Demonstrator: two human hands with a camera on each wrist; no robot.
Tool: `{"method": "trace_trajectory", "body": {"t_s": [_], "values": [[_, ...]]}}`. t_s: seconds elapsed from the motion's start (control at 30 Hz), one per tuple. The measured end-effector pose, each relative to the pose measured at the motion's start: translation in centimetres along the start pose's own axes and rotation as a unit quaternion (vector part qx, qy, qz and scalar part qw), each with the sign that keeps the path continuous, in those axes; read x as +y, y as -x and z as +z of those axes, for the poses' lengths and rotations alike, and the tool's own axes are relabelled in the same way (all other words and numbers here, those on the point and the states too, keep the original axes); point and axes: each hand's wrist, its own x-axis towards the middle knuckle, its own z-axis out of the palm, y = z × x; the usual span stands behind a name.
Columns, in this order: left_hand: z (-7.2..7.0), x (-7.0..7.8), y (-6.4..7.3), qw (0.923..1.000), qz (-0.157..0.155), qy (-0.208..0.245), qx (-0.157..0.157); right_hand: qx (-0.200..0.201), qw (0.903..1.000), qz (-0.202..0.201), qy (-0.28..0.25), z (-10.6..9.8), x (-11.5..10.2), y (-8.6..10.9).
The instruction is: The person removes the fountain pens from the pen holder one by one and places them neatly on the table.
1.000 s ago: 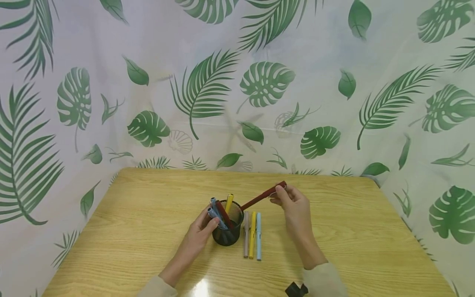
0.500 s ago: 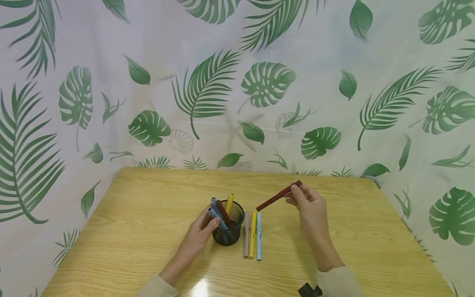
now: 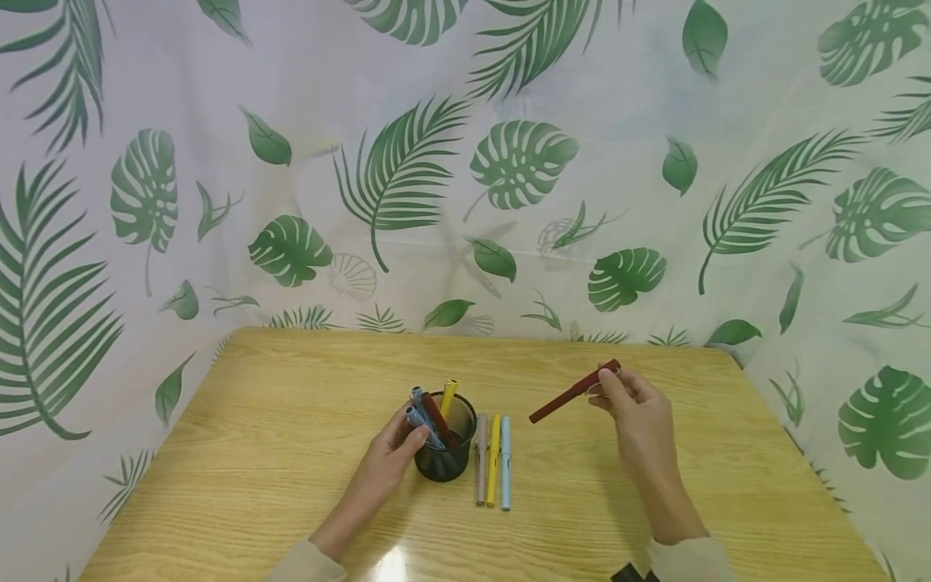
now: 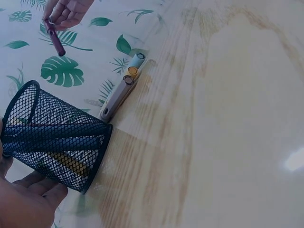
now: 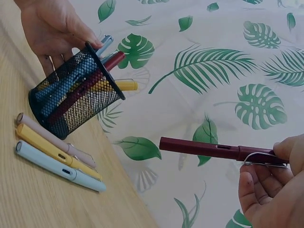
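A black mesh pen cup (image 3: 442, 466) stands on the table, with my left hand (image 3: 384, 462) gripping its left side, thumb at the rim. Inside lean blue pens (image 3: 417, 415), a dark red pen (image 3: 436, 416) and a yellow pen (image 3: 448, 395). My right hand (image 3: 643, 422) pinches another dark red pen (image 3: 570, 395) near its clip end, and holds it tilted above the table to the right of the cup. Its plain end points left and down. In the right wrist view that pen's cap has a silver wire clip (image 5: 262, 159).
Just right of the cup lie a greyish-pink pen (image 3: 481, 469), a yellow pen (image 3: 493, 465) and a light blue pen (image 3: 506, 469), side by side. The wood-grain table (image 3: 291, 420) ends at a leaf-print cloth (image 3: 436, 275) behind. A black object (image 3: 631, 574) sits by the right sleeve.
My right hand has drawn the dark red pen away from the cup, moving right past the row of pens. My left hand and the cup have stayed in place.
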Motion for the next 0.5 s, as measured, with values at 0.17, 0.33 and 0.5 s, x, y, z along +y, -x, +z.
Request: {"method": "trace_trajectory", "body": {"t_s": [0.17,0.33,0.5], "values": [[0.0,0.0,0.1,1.0000,-0.002,0.000,0.001,-0.001,1.0000,0.005,-0.001,-1.0,0.1,0.2],[-0.1,0.1,0.1,1.0000,-0.006,0.002,0.000,0.001,1.0000,0.001,0.002,-1.7,0.1,0.1],[-0.1,0.0,0.0,1.0000,-0.002,0.001,-0.001,0.009,1.0000,0.001,-0.002,-2.1,0.1,0.1]]}}
